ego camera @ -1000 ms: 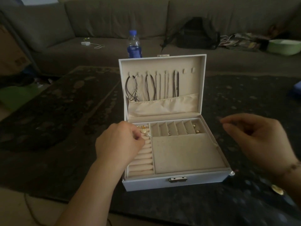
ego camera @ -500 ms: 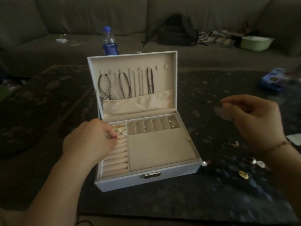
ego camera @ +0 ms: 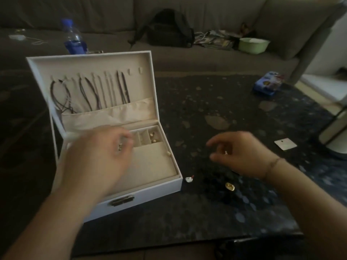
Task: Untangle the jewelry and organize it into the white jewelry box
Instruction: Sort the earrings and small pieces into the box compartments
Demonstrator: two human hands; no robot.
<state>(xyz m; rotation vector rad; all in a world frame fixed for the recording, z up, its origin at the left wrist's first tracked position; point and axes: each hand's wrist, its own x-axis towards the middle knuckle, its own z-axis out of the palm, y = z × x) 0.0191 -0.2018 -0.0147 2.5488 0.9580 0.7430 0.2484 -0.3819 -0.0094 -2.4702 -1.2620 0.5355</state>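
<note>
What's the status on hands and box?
Left hand over open white jewelry box, pinching something small. Right hand above table, grip unclear. Gold piece loose on table.

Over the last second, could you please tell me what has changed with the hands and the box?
The left hand moved right, from the box's ring rolls to the small compartments, and is blurred. The right hand came down toward the table, pinching a small shiny piece. The lid stayed open with the necklaces hanging.

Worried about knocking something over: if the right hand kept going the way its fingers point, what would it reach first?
The right hand points left, toward the white jewelry box. It would likely meet the box's right wall first; the tabletop between looks free, though depth is unclear.
</note>
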